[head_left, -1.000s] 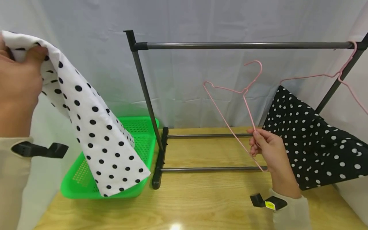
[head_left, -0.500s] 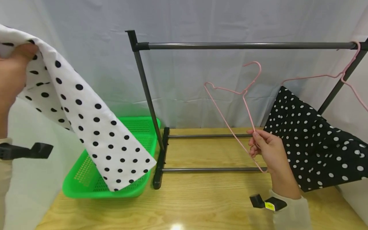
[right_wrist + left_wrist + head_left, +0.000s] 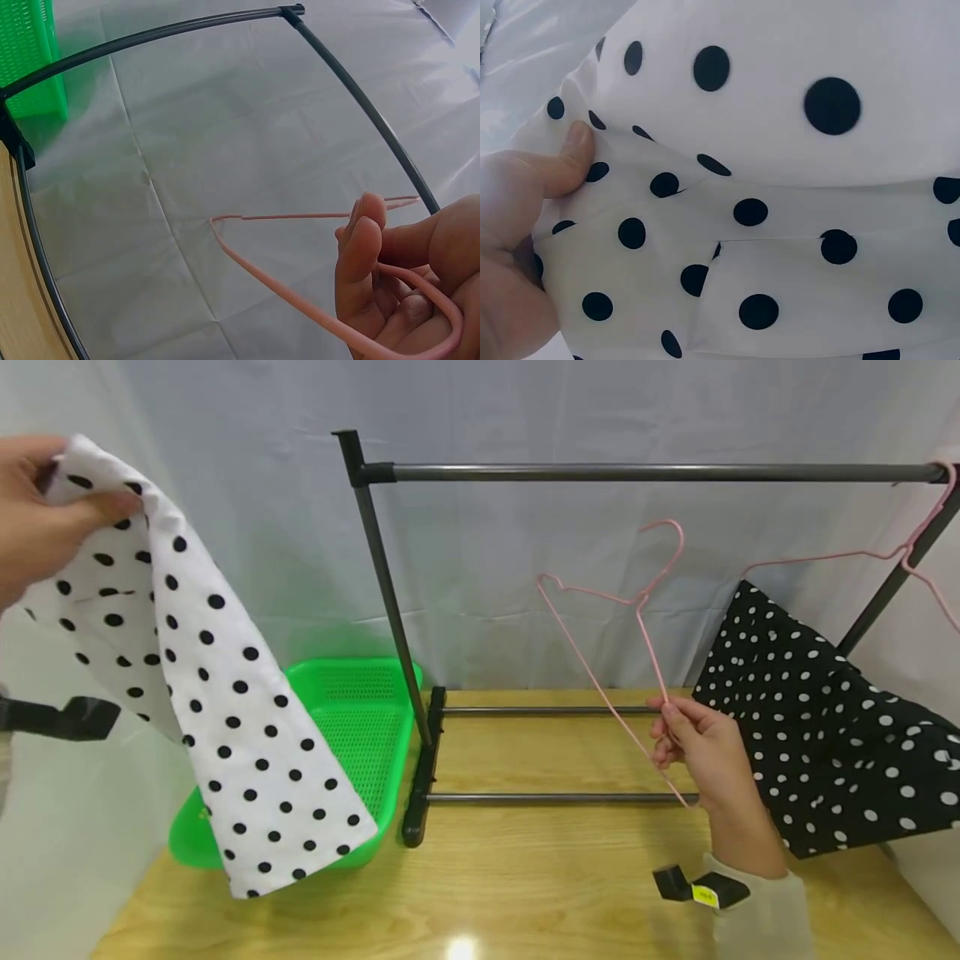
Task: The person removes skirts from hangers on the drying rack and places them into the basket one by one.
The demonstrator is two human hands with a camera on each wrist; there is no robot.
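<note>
My left hand [image 3: 37,522] grips the top of a white cloth with black dots [image 3: 225,693] and holds it up at the far left; the cloth hangs down in front of a green basket [image 3: 352,718]. In the left wrist view my thumb [image 3: 574,150] presses on the white dotted cloth [image 3: 780,187]. My right hand [image 3: 693,747] pinches a pink wire hanger [image 3: 600,635] by its lower corner, hook upward, below the rail of a dark metal rack [image 3: 637,472]. The right wrist view shows the pink hanger [image 3: 300,300] running through my curled fingers [image 3: 367,255].
A black cloth with white dots [image 3: 825,727] hangs from a second pink hanger [image 3: 900,556] at the rack's right end. The rack and basket stand on a wooden table [image 3: 525,885]. A pale sheet [image 3: 525,568] covers the background.
My left hand has moved the white dotted cloth slightly right and lower, so its bottom edge now hangs below the basket's front rim. The right hand and hanger have barely moved.
</note>
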